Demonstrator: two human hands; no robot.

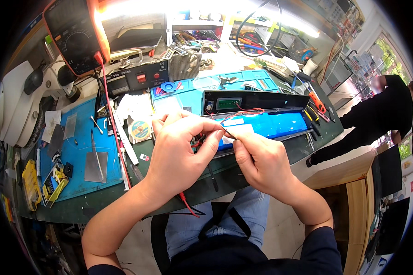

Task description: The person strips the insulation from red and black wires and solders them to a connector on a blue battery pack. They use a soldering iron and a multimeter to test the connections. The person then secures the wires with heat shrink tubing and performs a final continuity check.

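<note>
My left hand (179, 146) and my right hand (264, 156) meet above the front of the bench, fingers pinched close together. Between their fingertips runs a thin dark wire (228, 133), held by both; its ends are hidden by the fingers. Just behind lies a blue battery pack (280, 124) in an open dark case. The upright black cover (270, 100) has a small green display (228, 103) set into it. Thin red wires (250, 111) loop from the cover toward my hands. Some red and dark wiring below my left fingers is partly covered.
An orange multimeter (75, 36) stands at the back left, its red lead (106, 87) crossing the bench. A blue mat (82, 160) carries tweezers and small parts. Solder wick (140, 130) lies beside my left hand. Pliers and screwdrivers (316, 101) lie right. A person (376, 110) stands beyond the bench.
</note>
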